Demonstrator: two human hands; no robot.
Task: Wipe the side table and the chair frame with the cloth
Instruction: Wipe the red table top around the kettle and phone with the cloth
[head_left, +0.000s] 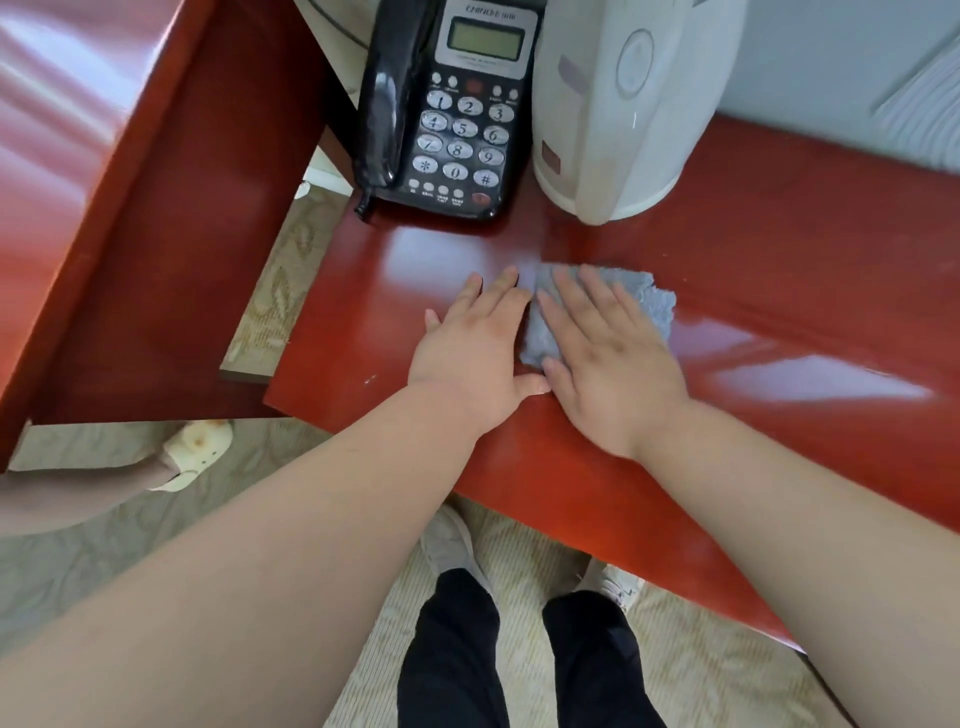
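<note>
A grey-blue fluffy cloth lies flat on the glossy red-brown side table. My right hand presses on the cloth with straight, spread fingers and covers most of it. My left hand lies flat beside it, fingers straight, partly on the bare table top and touching the cloth's left edge. The two thumbs meet near the table's front. A red-brown chair frame stands at the left, its wide wooden arm running down toward the floor.
A black push-button telephone and a white electric kettle stand at the back of the table. Patterned beige carpet lies below, with my feet at the table's front. Another person's foot in a pale slipper is at left.
</note>
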